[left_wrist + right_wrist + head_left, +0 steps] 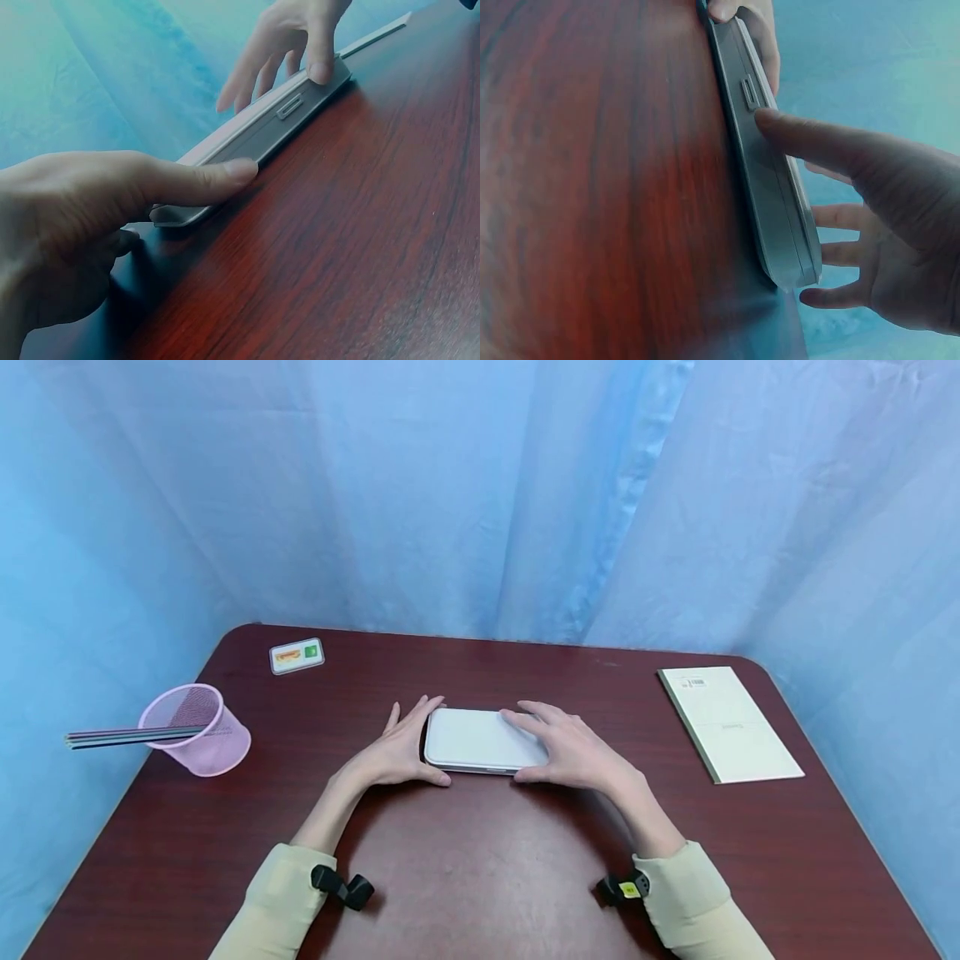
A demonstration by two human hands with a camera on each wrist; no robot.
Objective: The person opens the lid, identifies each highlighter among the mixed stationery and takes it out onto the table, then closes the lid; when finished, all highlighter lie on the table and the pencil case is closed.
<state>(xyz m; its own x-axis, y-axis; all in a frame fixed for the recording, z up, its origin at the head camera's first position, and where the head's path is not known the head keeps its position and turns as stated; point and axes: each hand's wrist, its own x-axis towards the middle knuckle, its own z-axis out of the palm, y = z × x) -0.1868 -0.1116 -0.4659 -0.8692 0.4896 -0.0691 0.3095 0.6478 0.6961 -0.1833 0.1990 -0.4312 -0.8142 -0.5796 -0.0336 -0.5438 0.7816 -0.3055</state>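
A flat case [480, 739] with a white lid and a grey side lies on the dark red table, between both hands. My left hand [397, 750] spans its left end, thumb along the near side and fingers by the far left corner. At the right end, my right hand [573, 747] has its thumb on the near side and its fingers reaching over the lid toward the back. The left wrist view shows a small rectangular latch [290, 106] on the case's grey side. In the right wrist view, the right thumb [780, 124] touches that side close to the latch.
On the left, a pink mesh pen cup [225, 747] leans over with several thin sticks [135, 737] poking out. Behind it lies a small white card-like item [297, 656] with colored print. A pale notebook [731, 722] lies at right. Blue curtains [450, 493] surround the table.
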